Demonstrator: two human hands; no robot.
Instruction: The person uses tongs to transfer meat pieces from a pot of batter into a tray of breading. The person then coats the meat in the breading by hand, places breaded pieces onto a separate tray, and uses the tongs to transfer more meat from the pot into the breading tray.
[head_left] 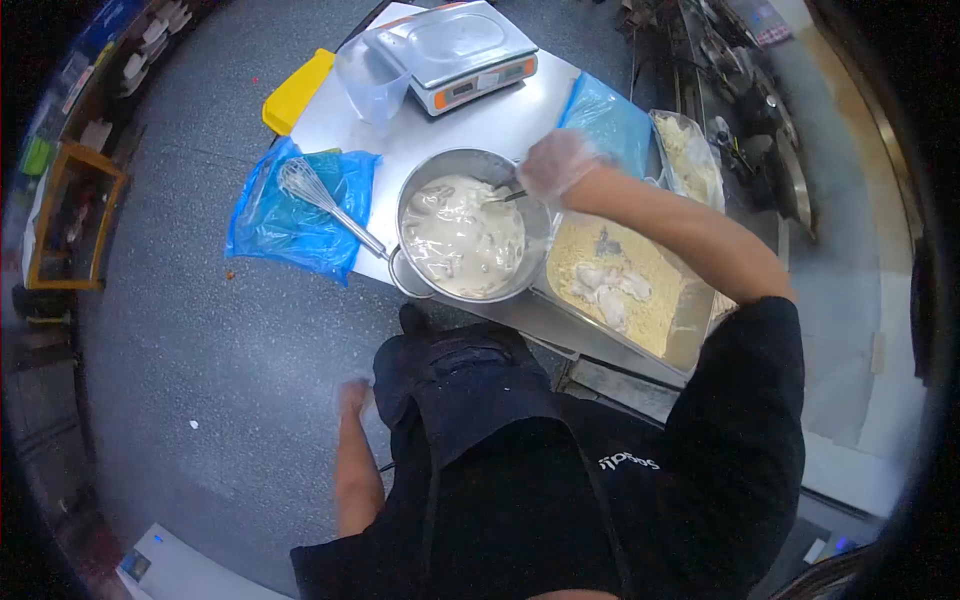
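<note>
My right hand (560, 168), in a clear plastic glove and blurred by motion, is closed over the right rim of a large steel pot (402, 225). From it a metal utensil (508, 196) reaches into the pot; its kind is unclear. Thick white batter (460, 240) with lumpy pieces fills much of the pot. To the right, a metal tray (685, 335) holds pale yellow crumbs or flour (590, 250), with white-coated pieces (612, 290) lying on top. My left hand (353, 396) hangs low beside my body, away from the table, its fingers smeared.
On the steel table (480, 125) stand a digital scale (460, 55) and a clear plastic jug (372, 85). A whisk (325, 200) lies over a blue plastic bag (290, 230) at the left. Another blue bag (610, 120) and a crumb container (685, 155) sit at the right.
</note>
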